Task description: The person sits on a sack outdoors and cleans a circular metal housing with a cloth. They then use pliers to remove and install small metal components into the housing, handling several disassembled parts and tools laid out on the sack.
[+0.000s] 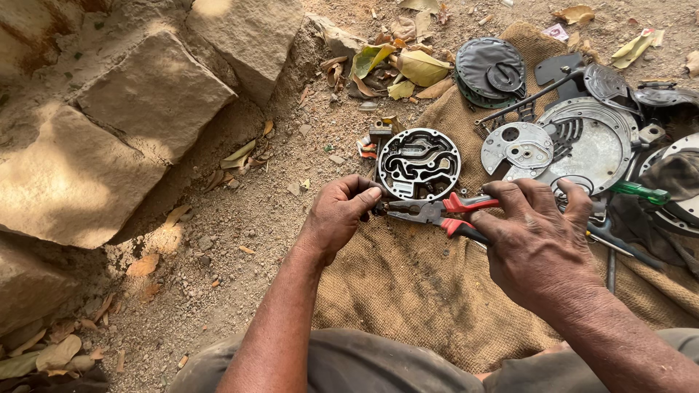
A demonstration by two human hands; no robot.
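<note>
Right now my right hand [535,236] is closed around the red-and-black handles of a pair of pliers [437,212], whose dark metal nose points left toward my left hand [338,215]. My left hand is curled shut at the nose of the pliers, thumb and fingers pinched on something too small for me to make out. Just above both hands lies a round metal plate [419,164], its face cut with winding, maze-like channels and ringed with small holes, grey and grimy with dark oil in the grooves. It rests at the edge of a coarse burlap cloth [422,291] spread over the ground. Further right on the cloth sit more round parts: a shiny disc [597,149], a smaller plate [518,149] with holes overlapping it, and a dark rubbery disc [489,69] behind. A green-handled screwdriver [641,193] lies near my right hand. Around the cloth is dry, sandy earth [247,240] scattered with pebbles and dead leaves [408,65], and rough stone blocks [145,102] stand to the left.
</note>
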